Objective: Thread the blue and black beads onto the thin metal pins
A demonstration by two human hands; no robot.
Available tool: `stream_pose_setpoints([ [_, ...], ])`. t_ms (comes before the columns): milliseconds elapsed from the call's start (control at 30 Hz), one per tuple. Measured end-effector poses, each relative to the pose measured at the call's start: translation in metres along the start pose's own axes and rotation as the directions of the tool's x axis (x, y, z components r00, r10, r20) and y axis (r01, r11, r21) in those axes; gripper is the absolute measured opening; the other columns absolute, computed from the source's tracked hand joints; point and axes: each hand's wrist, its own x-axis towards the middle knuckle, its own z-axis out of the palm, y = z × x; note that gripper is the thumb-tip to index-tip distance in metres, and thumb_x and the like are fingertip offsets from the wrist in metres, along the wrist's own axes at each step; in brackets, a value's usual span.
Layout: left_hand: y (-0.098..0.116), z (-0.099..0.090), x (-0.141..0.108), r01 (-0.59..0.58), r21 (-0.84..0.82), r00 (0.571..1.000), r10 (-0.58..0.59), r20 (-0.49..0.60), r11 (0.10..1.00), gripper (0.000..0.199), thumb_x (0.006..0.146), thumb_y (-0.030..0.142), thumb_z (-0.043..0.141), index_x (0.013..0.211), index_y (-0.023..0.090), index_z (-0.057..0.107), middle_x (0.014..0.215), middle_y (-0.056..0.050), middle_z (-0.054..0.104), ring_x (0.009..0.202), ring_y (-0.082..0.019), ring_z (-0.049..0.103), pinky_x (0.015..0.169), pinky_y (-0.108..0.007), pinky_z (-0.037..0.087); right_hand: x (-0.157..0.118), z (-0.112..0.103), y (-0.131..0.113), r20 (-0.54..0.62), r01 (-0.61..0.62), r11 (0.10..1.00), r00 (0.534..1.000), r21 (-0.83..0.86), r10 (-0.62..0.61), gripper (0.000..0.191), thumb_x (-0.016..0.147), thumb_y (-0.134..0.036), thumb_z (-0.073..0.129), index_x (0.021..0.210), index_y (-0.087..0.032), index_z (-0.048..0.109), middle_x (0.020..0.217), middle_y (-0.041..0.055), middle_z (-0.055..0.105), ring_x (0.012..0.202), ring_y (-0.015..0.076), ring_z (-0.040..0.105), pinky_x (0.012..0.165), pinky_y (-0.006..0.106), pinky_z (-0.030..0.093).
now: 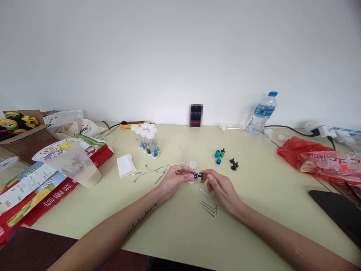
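Observation:
My left hand (176, 180) is closed on a small blue metallic part (195, 175), with thin metal wire also showing at its fingers. At the right end of the blue part is a black piece (200, 176), pinched by my right hand (218, 183). A white round lid (193, 164) lies just behind my hands, and a clear open tube (184, 149) stands farther back. Bent metal pins (208, 207) lie in front of my right hand. Blue and green parts (218, 154) and black parts (234, 164) sit to the right. Thin wire tools (145, 170) lie left of my hands.
Capped clear tubes (148, 141) stand at the back left beside a white packet (126, 166). Farther left are a tilted cup (84, 169) and a cardboard box (31, 141). A phone (196, 115), water bottle (262, 113), red bag (301, 152) and cables stand or lie behind and right.

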Motion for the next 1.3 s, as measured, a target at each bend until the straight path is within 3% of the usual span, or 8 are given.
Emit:
stream_pose_setpoints([
  [233,0.0002,0.0001,0.0001,-0.007,-0.002,1.0,0.007,0.008,1.0,0.024,0.062,0.023,0.076,0.082,0.012,0.068,0.084,-0.008,0.067,0.077,-0.019,0.063,0.082,-0.04,0.048,0.0006,0.0002,-0.0019,0.002,-0.019,1.0,1.0,-0.007,0.019,0.038,0.096,-0.045,0.024,0.106,-0.022,0.052,0.084,0.0019,0.061,0.059,0.0128,0.052,0.06,0.026,0.042],
  [400,0.0008,0.0013,-0.0001,0.008,-0.004,1.0,-0.008,-0.006,1.0,0.025,0.06,0.023,0.077,0.081,0.013,0.068,0.083,-0.007,0.067,0.078,-0.019,0.062,0.083,-0.04,0.047,0.0009,0.0001,-0.0031,0.024,-0.055,0.993,0.998,-0.106,0.058,0.049,0.096,-0.047,0.02,0.079,-0.02,0.057,0.059,-0.0006,0.051,0.056,0.0139,0.049,0.056,0.025,0.038],
  [533,0.0016,0.003,-0.0012,0.021,0.019,1.0,-0.021,0.004,1.0,0.024,0.06,0.023,0.077,0.079,0.013,0.068,0.083,-0.007,0.066,0.08,-0.018,0.061,0.084,-0.039,0.047,0.0016,0.0,-0.0051,0.07,-0.061,0.993,0.995,-0.097,0.068,0.044,0.095,-0.046,0.026,0.073,-0.02,0.052,0.06,-0.0016,0.052,0.056,0.0126,0.048,0.054,0.024,0.037],
  [933,0.0031,0.0019,-0.0016,0.058,0.032,0.998,-0.058,0.002,0.998,0.024,0.061,0.023,0.077,0.081,0.013,0.068,0.083,-0.006,0.066,0.077,-0.018,0.062,0.082,-0.037,0.046,0.0011,0.0026,-0.0032,0.005,-0.048,0.995,0.999,-0.09,0.049,0.02,0.089,-0.041,0.045,0.091,-0.022,0.051,0.061,-0.0029,0.05,0.057,0.0132,0.047,0.05,0.023,0.035],
  [1033,0.0027,0.0022,-0.0021,0.057,0.04,0.998,-0.058,0.001,0.998,0.024,0.061,0.023,0.077,0.081,0.014,0.068,0.082,-0.006,0.066,0.077,-0.017,0.062,0.082,-0.036,0.046,0.001,0.0018,-0.0044,0.019,-0.048,0.995,0.999,-0.085,0.05,0.023,0.09,-0.043,0.043,0.085,-0.021,0.051,0.061,-0.0027,0.05,0.057,0.0128,0.046,0.049,0.023,0.035],
  [1200,0.0021,0.0042,-0.0024,0.044,0.061,0.999,-0.046,0.024,0.997,0.023,0.061,0.024,0.077,0.079,0.013,0.068,0.082,-0.007,0.066,0.079,-0.018,0.062,0.082,-0.035,0.047,0.0008,0.0003,-0.0048,0.077,-0.047,0.997,0.996,-0.064,0.051,0.046,0.096,-0.044,0.025,0.068,-0.019,0.051,0.061,-0.0004,0.054,0.055,0.0121,0.049,0.054,0.024,0.039],
  [1300,0.0021,0.0045,-0.0018,0.041,0.03,0.999,-0.042,0.013,0.999,0.024,0.06,0.024,0.077,0.079,0.013,0.068,0.083,-0.007,0.066,0.079,-0.019,0.062,0.082,-0.037,0.047,0.0006,0.0,-0.0048,0.017,-0.061,0.997,0.998,-0.054,0.062,0.041,0.095,-0.045,0.025,0.079,-0.02,0.053,0.06,-0.0019,0.053,0.054,0.0122,0.05,0.054,0.024,0.039],
])
